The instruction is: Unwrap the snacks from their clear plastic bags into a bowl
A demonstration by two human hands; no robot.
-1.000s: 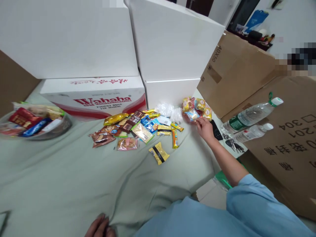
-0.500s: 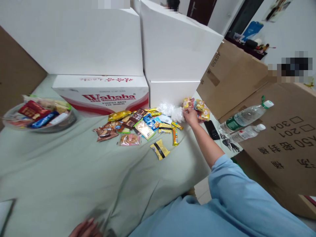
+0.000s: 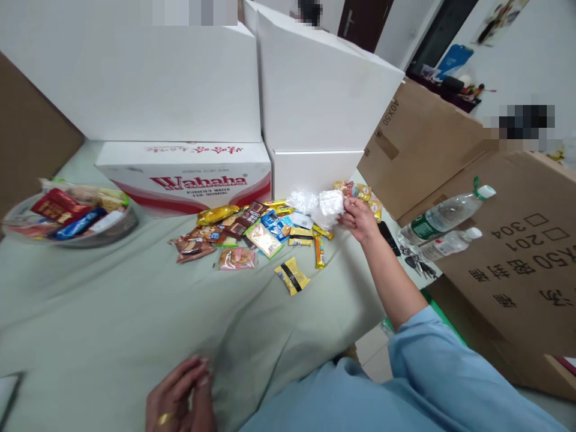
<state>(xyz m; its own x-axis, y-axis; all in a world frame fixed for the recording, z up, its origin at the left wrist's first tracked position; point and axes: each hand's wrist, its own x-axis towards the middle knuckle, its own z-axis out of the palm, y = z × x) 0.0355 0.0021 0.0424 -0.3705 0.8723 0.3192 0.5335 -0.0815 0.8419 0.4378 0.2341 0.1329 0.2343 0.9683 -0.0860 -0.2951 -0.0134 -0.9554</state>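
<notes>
My right hand (image 3: 360, 219) reaches across the grey-green cloth (image 3: 112, 318) and pinches a crumpled clear plastic bag (image 3: 330, 204), lifting it just off the cloth. A second crumpled bag (image 3: 300, 200) lies to its left. Behind my hand sits a bundle of yellow and red snack packets (image 3: 366, 197). A spread of loose wrapped snacks (image 3: 252, 231) lies left of my hand, with a yellow and black packet (image 3: 292, 276) nearest me. My left hand (image 3: 182, 399), with a ring on it, rests on the cloth near the bottom edge, fingers loosely curled and holding nothing that I can see.
A bowl of snacks (image 3: 67, 216) stands at the left. White boxes (image 3: 315, 102) and a Wahaha carton (image 3: 189, 174) wall off the back. Cardboard boxes (image 3: 517, 240) stand to the right, with two water bottles (image 3: 445, 219), a black phone (image 3: 387, 234) and keys (image 3: 416, 261) beside them.
My right hand moved left from the yellow packet bundle to the plastic bag and raised it. My left hand slid further into view along the bottom edge.
</notes>
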